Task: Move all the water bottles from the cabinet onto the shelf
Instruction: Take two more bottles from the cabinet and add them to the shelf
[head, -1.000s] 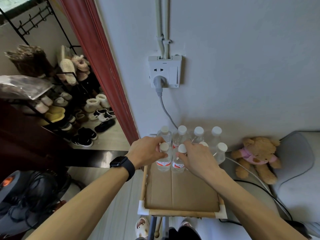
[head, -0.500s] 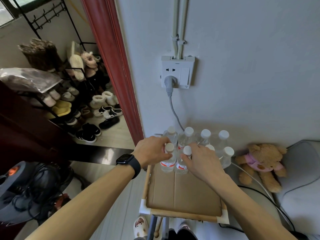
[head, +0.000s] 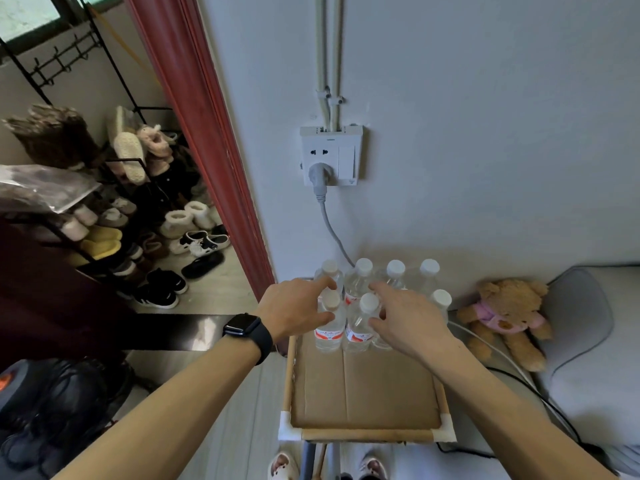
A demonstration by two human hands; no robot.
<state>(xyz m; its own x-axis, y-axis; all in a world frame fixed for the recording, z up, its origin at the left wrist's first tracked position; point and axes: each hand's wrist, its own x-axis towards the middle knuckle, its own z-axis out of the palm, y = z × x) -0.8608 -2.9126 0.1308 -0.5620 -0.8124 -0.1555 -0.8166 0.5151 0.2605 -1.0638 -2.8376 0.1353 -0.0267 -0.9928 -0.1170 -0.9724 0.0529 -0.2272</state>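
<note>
Along the far edge of the shelf (head: 363, 434), upright bottles (head: 360, 327) stand between my left hand (head: 294, 311) and right hand (head: 408, 323), both slack, empty.

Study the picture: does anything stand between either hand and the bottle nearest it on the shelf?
Nothing visible does. The left hand has its fingers either side of the front-left bottle, the right hand likewise at the bottle beside it. The other bottles stand behind and to the right.

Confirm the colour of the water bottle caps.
White; the bottle caps show best in the head view.
</note>
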